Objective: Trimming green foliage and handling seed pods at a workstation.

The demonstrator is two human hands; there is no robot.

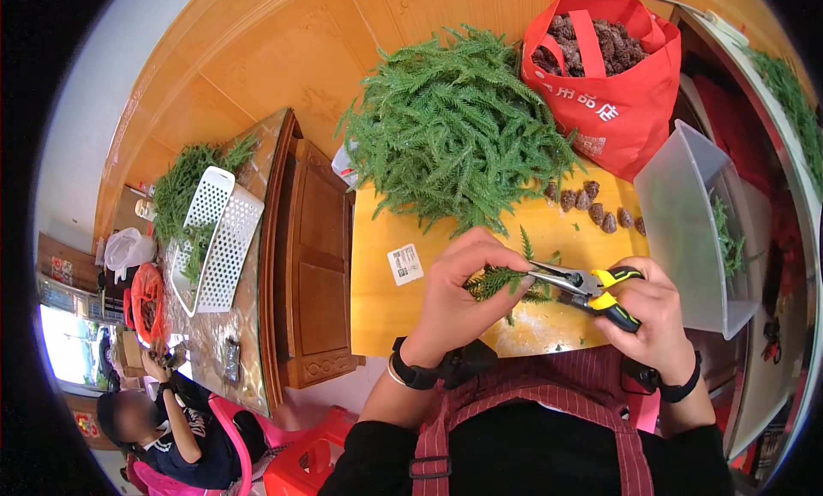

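My left hand [470,292] pinches a small green fir-like sprig [495,282] above the near part of the yellow table. In my right hand [651,312] are long-nosed pliers [591,286] with yellow and black handles. Their jaws reach left to the sprig, right at my left fingertips; whether they bite on a stem is too small to tell. Beyond my hands a large heap of green sprigs [463,127] covers the far left of the table. Several brown pine cones [596,211] lie in a loose row to the right of it.
A red bag [613,123] full of pine cones stands at the far right. Beside it, a translucent bin [686,230] holds some greenery. A white label [405,264] lies on the table [377,320]. At left, a person sits by another table with a white perforated basket [227,247].
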